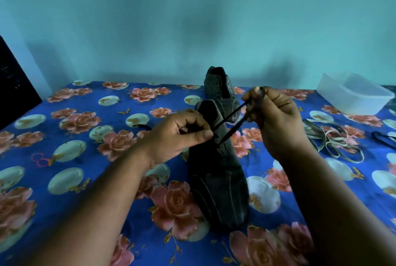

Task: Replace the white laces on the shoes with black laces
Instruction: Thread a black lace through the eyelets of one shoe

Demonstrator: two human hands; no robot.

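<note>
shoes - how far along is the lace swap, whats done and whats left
Done: the white laces lie loose in a pile on the cloth, right of the shoes. In hand: the right hand pulls the black lace taut from the near shoe while the left hand pinches at its eyelets. Left: finishing this shoe, then the far shoe, whose eyelets look empty.

You have two dark shoes on the floral cloth [90, 120]: the near shoe [218, 180] between your arms and the far shoe [220, 88] behind it. One black lace [230, 115] runs from the near shoe up to your hands, of which two show, left hand [177, 135] and right hand [274, 115]. To your right lie one loose heap of white laces [330, 139], too tangled to count singly, and one clear plastic tub [353, 94].
</note>
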